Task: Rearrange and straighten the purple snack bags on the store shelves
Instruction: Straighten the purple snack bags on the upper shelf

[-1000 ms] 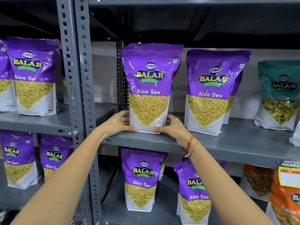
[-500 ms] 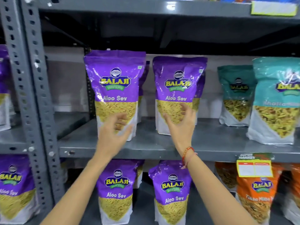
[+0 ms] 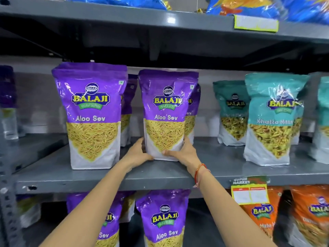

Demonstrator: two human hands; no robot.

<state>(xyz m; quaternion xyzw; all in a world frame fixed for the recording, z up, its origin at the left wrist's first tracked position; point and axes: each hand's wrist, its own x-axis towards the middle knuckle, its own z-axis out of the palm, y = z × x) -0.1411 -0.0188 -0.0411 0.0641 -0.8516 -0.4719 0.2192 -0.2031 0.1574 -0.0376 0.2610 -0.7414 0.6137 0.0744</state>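
Note:
Two purple Aloo Sev bags stand upright on the grey middle shelf (image 3: 106, 177). The left purple bag (image 3: 92, 114) sits near the shelf's front edge, untouched. The second purple bag (image 3: 166, 114) stands further back. My left hand (image 3: 137, 153) grips its lower left corner and my right hand (image 3: 183, 152) grips its lower right corner, thumb across the front. More purple bags are partly hidden behind both. Another purple bag (image 3: 163, 218) stands on the shelf below, between my forearms.
Teal Khatta Mitha bags (image 3: 272, 118) stand to the right on the same shelf. Orange bags (image 3: 309, 220) and a yellow price tag (image 3: 249, 193) are lower right. Blue bags (image 3: 249, 6) lie on the top shelf. A perforated grey upright (image 3: 8, 202) runs down the left.
Both hands left the first purple bag, moved right and closed on the base of the second purple bag. The view shifted right and upward.

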